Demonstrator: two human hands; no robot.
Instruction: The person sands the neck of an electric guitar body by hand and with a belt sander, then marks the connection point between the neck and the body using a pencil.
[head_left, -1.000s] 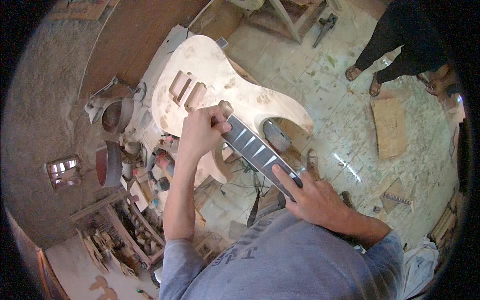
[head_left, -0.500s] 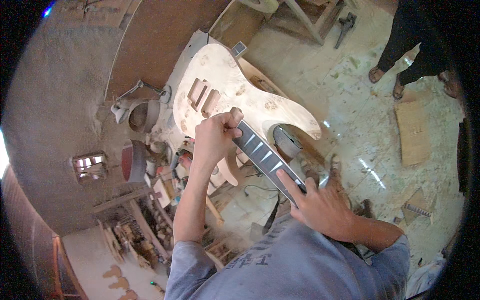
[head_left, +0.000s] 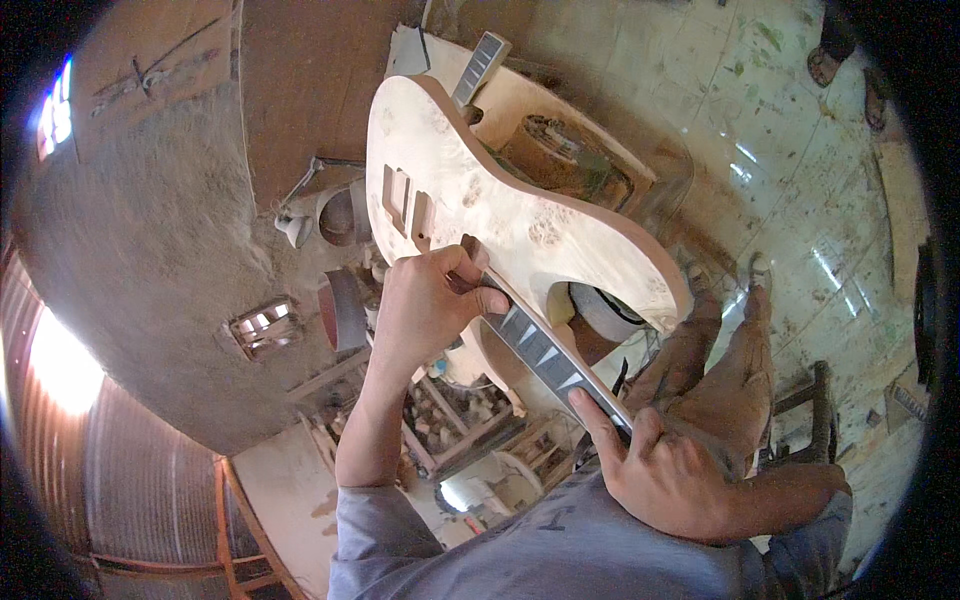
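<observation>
Left hand (head_left: 430, 310): closed on the body end of the guitar neck (head_left: 545, 358), thumb pressed on the fretboard, other fingers bent over the far end. Likely reason: keeps that end in line with the body. The hand covers the joint; cannot tell whether the neck is seated or only laid there.

Electric guitar body (head_left: 490, 200): above and ahead of the hands, face up, its horns to either side of the neck. Pale unfinished wood, darker burl-like patches, reddish-brown side, two pickup cavities cut through the face. What supports it underneath is hidden.

Spare neck piece (head_left: 482, 65): just beyond the body's far edge, apart from both hands.

Guitar neck: slants from the body down toward the shirt (head_left: 560, 540). Dark fretboard, pale edging, white pointed triangular inlays; no strings seen.

Right hand (head_left: 665, 480): wrapped round the neck's near end, index finger laid along the fretboard, probably to steady it and take its weight.
</observation>
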